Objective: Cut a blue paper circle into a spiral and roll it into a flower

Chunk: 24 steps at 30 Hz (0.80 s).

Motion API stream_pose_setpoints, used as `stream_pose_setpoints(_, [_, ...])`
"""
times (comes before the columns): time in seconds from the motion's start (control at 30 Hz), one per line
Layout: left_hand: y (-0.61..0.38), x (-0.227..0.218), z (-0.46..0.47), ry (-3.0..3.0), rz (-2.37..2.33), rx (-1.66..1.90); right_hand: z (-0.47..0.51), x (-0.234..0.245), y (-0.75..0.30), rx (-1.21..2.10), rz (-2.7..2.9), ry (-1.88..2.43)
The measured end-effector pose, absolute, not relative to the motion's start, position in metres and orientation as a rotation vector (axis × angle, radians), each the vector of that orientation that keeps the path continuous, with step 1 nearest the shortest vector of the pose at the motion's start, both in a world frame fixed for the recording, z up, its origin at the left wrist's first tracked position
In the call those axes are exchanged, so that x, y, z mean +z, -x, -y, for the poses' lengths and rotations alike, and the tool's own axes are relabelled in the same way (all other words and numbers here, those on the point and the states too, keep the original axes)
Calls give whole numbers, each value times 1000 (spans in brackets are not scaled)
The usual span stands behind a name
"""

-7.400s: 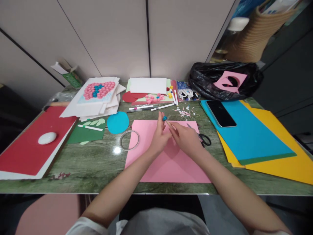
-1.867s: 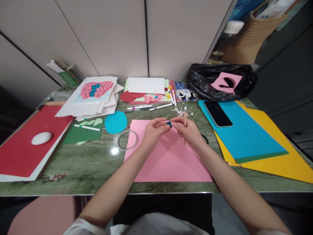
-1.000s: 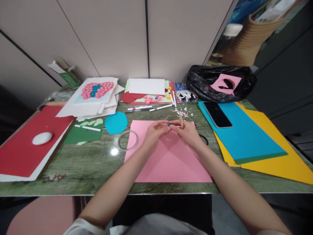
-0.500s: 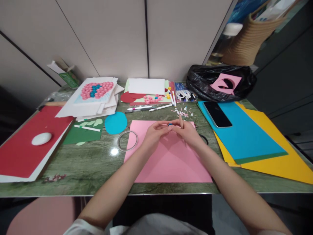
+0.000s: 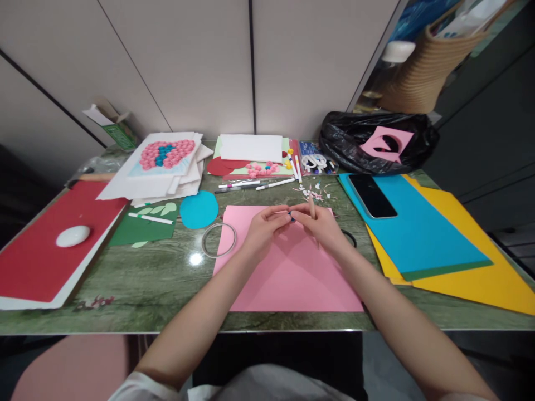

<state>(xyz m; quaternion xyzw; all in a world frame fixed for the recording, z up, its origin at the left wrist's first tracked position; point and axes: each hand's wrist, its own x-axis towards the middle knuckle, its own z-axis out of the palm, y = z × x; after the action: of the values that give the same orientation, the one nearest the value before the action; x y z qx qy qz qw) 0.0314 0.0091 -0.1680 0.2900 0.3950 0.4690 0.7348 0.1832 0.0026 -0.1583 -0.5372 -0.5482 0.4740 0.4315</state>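
Note:
My left hand (image 5: pixel 263 228) and my right hand (image 5: pixel 320 225) meet above the far edge of a pink paper sheet (image 5: pixel 288 273). Between the fingertips of both hands sits a small blue rolled paper piece (image 5: pixel 290 213), pinched from each side. A thin wooden stick (image 5: pixel 311 207) stands up along the fingers of my right hand, which holds it as well. Black scissors (image 5: pixel 349 238) lie partly hidden behind my right wrist.
A clear tape ring (image 5: pixel 219 239) and a blue paper circle (image 5: pixel 199 210) lie left of the pink sheet. Further off are green paper with leaves (image 5: pixel 142 228), a red sheet with a white pebble (image 5: pixel 73 235), markers (image 5: pixel 259 184), a phone (image 5: pixel 371 195) on blue and yellow sheets, and a black bag (image 5: pixel 376 142).
The hands have stayed close together over the pink sheet. Since about two seconds ago the stick has turned more upright and the blue piece is more covered by the fingertips.

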Motion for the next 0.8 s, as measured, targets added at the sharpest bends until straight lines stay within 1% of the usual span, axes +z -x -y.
stream_pose_setpoints(0.13, [-32,-168,-9,-721,-948,1074,-3,-160,-184,952,1555,1426])
stream_pose_setpoints(0.27, [-33,-167,-8,-772,-982,1084,-4,-164,-184,873,1631,1464])
stream_pose_setpoints(0.5, [-34,-165,-6,-794,-1015,1077,-4,-166,-184,846,1658,1455])
stream_pose_setpoints(0.8, [-35,-166,-8,-684,-943,1086,-5,-168,-184,972,1548,1427])
